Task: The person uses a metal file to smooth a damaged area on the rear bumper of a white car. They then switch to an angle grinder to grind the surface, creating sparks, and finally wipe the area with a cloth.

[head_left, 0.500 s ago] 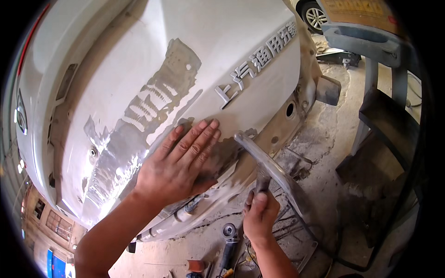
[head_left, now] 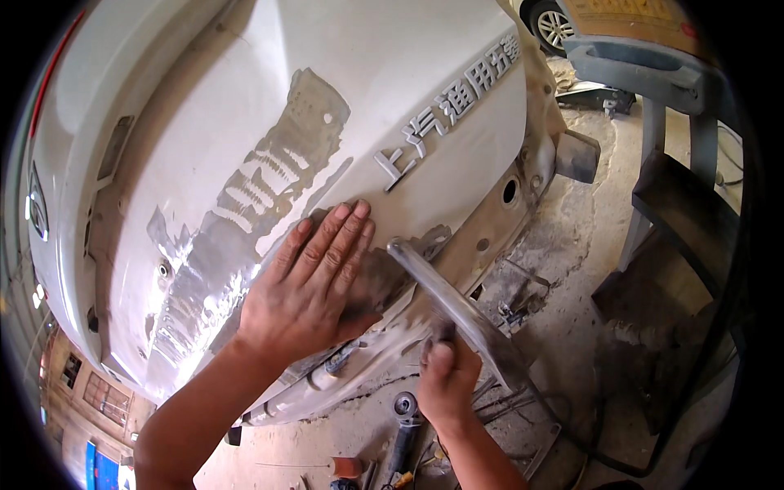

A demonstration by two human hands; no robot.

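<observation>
My left hand point(head_left: 298, 286) lies on the white car tailgate point(head_left: 425, 65), fingers out, over a dark scraped patch below raised chrome characters point(head_left: 441, 114). A grey patchy area point(head_left: 302, 114) runs diagonally across the panel, with shiny bare-looking metal at its lower end. My right hand point(head_left: 447, 380) grips the short, blurred handle of a long metal hammer-like tool point(head_left: 441, 290). The tool's narrow tip is just right of my left fingers at the lower panel; whether it touches cannot be told.
An angle grinder point(head_left: 402, 437), orange-handled tool point(head_left: 343, 467) and cables lie on the concrete floor point(head_left: 576, 220) below. Grey and black detached parts point(head_left: 678, 220) stand at the right, with cardboard point(head_left: 637, 24) on top. A car wheel point(head_left: 554, 26) and floor jack point(head_left: 604, 100) are behind.
My left hand has slid slightly up along the panel. My right hand and the metal tool have shifted left, bringing the tip closer to my left fingers.
</observation>
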